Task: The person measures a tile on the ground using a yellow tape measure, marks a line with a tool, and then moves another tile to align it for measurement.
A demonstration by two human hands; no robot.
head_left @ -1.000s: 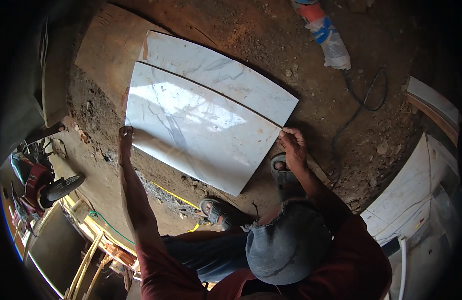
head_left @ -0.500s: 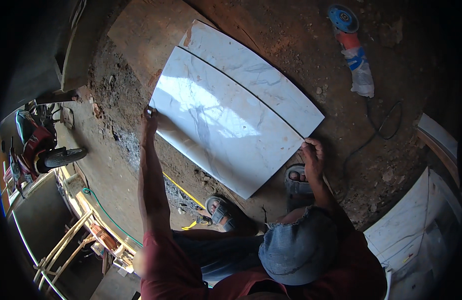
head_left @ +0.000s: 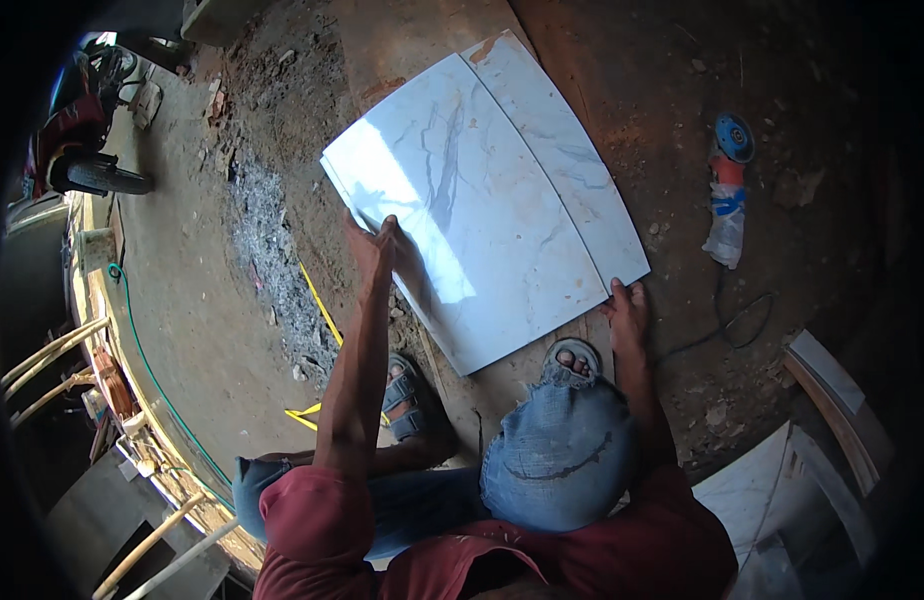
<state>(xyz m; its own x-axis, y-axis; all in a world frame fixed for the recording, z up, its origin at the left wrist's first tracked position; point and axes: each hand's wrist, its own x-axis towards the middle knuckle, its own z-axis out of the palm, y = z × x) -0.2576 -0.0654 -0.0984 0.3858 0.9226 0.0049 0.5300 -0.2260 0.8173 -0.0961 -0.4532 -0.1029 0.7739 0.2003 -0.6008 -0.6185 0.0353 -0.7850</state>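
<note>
Two white, grey-veined marble-look tiles lie one on the other on the ground before me. The upper tile [head_left: 482, 200] is glossy and set back, so a strip of the lower tile [head_left: 592, 165] shows along its right side. At the left edge of the pair, my left hand [head_left: 374, 245] pinches the upper tile, thumb on top and fingers partly hidden beneath the edge. My right hand [head_left: 625, 308] grips the near right corner, where both tiles meet; which of them its fingers press is hard to tell.
An angle grinder [head_left: 728, 185] with a blue disc lies at the right, its cord [head_left: 747, 320] trailing. A yellow tape [head_left: 322, 305] lies by my sandalled left foot [head_left: 407, 395]. More marble-look pieces [head_left: 747, 480] rest at the lower right. A motorcycle [head_left: 92, 150] stands at upper left.
My left hand has slid nearer along the left edge of the tiles. The upper tile sits turned slightly against the lower one. The whole view has shifted.
</note>
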